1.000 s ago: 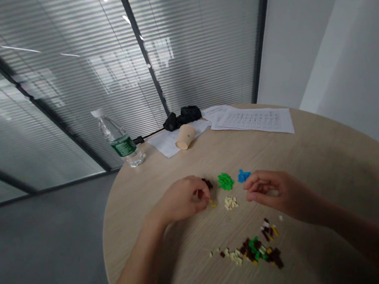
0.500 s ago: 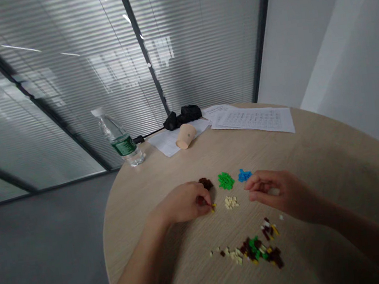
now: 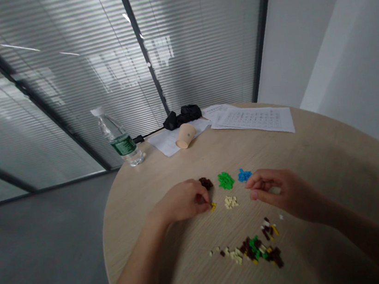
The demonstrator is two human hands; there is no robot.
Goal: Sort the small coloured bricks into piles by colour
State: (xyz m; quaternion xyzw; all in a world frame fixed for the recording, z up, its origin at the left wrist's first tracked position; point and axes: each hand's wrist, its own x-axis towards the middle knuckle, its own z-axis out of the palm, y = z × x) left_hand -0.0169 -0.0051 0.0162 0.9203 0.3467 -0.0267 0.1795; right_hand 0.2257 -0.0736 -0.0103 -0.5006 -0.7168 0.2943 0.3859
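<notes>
My left hand (image 3: 183,201) rests low over the table with fingers curled and thumb drawn in. Its fingertips are beside a few small yellow toy bricks (image 3: 213,207); whether anything is between them is hidden. A dark brown brick pile (image 3: 205,183) lies just past its knuckles. My right hand (image 3: 276,189) hovers with the thumb apart from half-bent fingers, and nothing shows in it. Near its fingertips is a blue brick pile (image 3: 244,175). Between the hands lie a green brick pile (image 3: 226,181) and a cream brick pile (image 3: 231,202).
Closer to me is a mixed heap of bricks (image 3: 255,248), with a smaller brown, white and yellow cluster (image 3: 268,229) beside it. A water bottle (image 3: 123,143), tipped paper cup (image 3: 186,136), black bundle (image 3: 186,115) and printed sheets (image 3: 252,118) occupy the table's far side.
My left fingertips have drawn slightly back from the yellow bricks, which show more now. My right thumb and fingers have shifted a little; the piles look the same.
</notes>
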